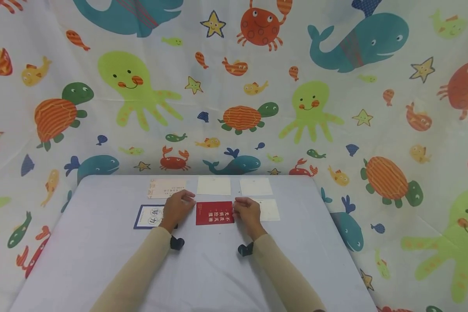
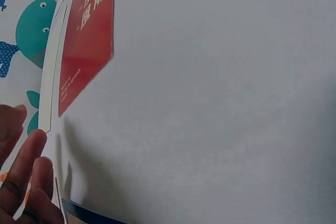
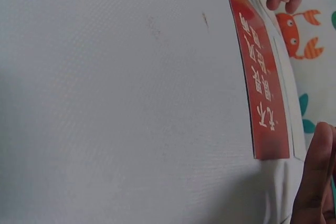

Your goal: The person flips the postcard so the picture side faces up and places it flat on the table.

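A red card (image 1: 210, 212) with white Chinese characters lies flat on the table between the two hands. Just off its left edge is my left hand (image 1: 177, 210), its fingers loosely bent around nothing; the left wrist view has these fingers (image 2: 23, 174) apart from the card (image 2: 86, 45). My right hand (image 1: 249, 214) hovers by the right edge of the card. Seen from the right wrist, its fingers (image 3: 315, 174) are raised with a gap to the card (image 3: 262, 87). The left hand partly covers a blue-bordered card (image 1: 146, 216) with characters.
Along the far edge lie a cream card with orange print (image 1: 160, 189), a white card (image 1: 213, 185) and another white card (image 1: 256, 186). One more white card (image 1: 272, 210) is partly behind the right hand. A sea-animal curtain (image 1: 203, 143) hangs behind the white-covered table (image 1: 214, 277).
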`<state>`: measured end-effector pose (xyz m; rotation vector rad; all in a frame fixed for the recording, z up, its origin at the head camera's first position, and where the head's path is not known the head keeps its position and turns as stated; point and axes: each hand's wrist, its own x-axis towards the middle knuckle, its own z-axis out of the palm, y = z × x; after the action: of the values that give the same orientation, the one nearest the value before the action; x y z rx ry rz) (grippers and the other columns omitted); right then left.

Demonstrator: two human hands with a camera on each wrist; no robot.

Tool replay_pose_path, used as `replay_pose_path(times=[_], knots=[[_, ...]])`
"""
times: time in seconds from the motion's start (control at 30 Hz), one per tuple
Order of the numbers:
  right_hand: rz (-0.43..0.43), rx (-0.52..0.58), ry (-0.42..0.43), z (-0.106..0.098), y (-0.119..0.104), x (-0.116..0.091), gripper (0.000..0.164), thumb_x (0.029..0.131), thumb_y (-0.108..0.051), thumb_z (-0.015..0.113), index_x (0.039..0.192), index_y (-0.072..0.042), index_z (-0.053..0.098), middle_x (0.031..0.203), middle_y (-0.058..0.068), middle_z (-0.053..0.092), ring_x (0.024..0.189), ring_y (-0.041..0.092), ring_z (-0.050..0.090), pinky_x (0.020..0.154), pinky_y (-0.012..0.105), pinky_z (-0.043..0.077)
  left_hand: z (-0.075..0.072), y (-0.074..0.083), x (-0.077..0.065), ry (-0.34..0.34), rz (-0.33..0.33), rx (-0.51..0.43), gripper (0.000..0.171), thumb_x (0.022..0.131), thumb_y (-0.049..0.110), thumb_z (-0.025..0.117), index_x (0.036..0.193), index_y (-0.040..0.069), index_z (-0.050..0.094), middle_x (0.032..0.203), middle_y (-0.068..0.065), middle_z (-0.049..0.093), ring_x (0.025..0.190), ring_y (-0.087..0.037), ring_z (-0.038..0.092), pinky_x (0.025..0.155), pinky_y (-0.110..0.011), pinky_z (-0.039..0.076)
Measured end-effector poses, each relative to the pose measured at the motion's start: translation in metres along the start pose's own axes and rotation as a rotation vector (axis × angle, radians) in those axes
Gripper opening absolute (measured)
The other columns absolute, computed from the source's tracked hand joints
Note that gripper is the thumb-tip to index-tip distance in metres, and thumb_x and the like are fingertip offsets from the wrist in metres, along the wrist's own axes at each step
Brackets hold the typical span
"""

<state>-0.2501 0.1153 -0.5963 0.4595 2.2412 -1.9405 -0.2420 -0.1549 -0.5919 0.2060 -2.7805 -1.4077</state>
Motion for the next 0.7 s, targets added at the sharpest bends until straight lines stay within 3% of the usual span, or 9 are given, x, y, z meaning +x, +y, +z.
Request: replay_pose_path(times=[0.7], knots=[[-0.066, -0.034, -0.012, 0.020, -0.029, 0.026, 0.042, 0.098, -0.018, 0.077, 0.139, -0.011, 0.068, 0.130, 0.009, 0.073, 0.097, 0.018, 0.079, 0.082, 0.029, 0.065, 0.000, 0.006, 0.030, 0.006, -0.055, -0.040, 0.032, 0.099, 0.024, 0.075, 0.129, 0.015, 0.070, 0.131, -0.013, 0.074, 0.133, -0.037, 0.062, 0.115, -0.061, 0.047]])
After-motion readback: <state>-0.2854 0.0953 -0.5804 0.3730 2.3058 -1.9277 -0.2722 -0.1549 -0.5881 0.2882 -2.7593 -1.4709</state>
